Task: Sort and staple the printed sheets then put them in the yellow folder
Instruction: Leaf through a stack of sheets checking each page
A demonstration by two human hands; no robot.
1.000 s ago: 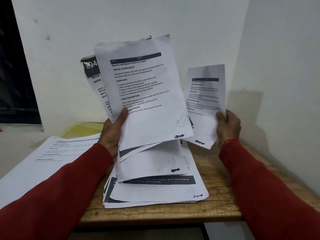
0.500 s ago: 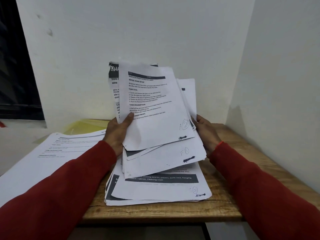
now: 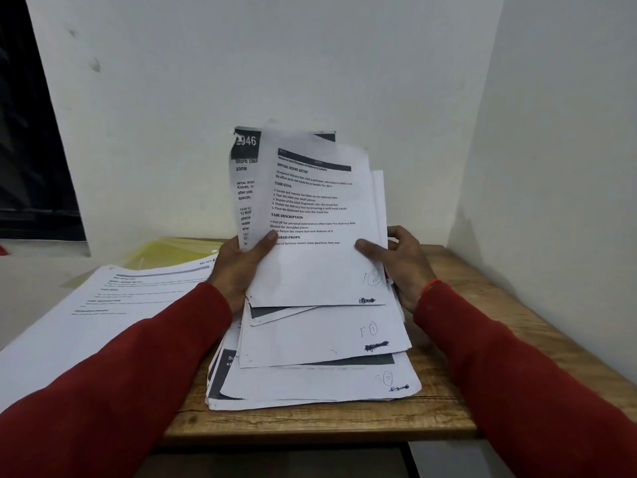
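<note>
- Held upright between both hands: a fanned bundle of printed sheets (image 3: 310, 236), long axis running bottom to top, printed faces turned toward the camera, headings uppermost and leaning slightly left.
- Left hand (image 3: 238, 267) closed on the bundle's lower left edge, thumb pressed on the front page, fingers hidden behind.
- Right hand (image 3: 403, 263) closed on the lower right edge, fingers (image 3: 370, 248) laid on the front sheet, the rest wrapped behind.
- Directly below the hands, on the wooden worktop (image 3: 448, 405): a loose stack of further sheets (image 3: 310, 374), corners fanned, long axis pointing away from the person.
- Off to the left, a separate white set of pages (image 3: 103, 305), partly covering the yellow folder (image 3: 172, 251), which lay flat behind it by the wall.
- Folder nearer the left hand; judged reachable only across the left set.
- No stapler visible.
- Judged still in the sorting step: next move likely a sheet drawn sideways out of the bundle by the right hand.
</note>
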